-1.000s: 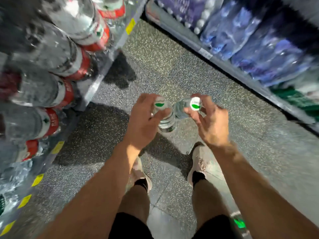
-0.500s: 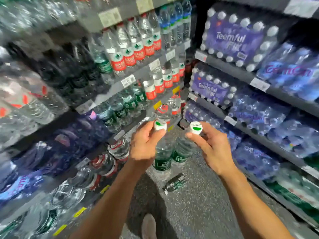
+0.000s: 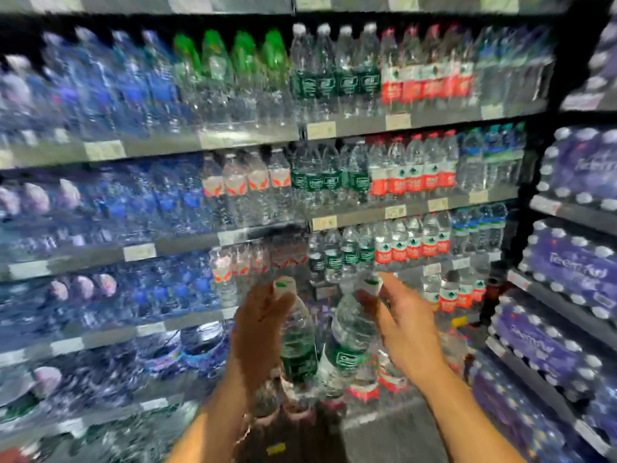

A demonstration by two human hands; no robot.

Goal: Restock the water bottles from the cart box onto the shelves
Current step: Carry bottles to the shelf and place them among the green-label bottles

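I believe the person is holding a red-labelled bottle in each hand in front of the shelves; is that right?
Not quite: the head view shows green labels, not red. The left hand holds one green-labelled bottle and the right hand another green-labelled bottle, both in front of the shelves.

Two clear, green-labelled, white-capped water bottles, the left bottle [image 3: 297, 342] and the right bottle [image 3: 349, 339], hang nearly upright side by side before stocked shelves [image 3: 367, 213] of bottled water.

Heavily motion-blurred toward the left end of the shelves [image 3: 213, 243], price tags [image 3: 321, 130] unreadable. Partly hidden behind the left hand [image 3: 258, 332]: neck of one green-labelled bottle [image 3: 298, 352]. Both forearms cut off by the bottom edge.
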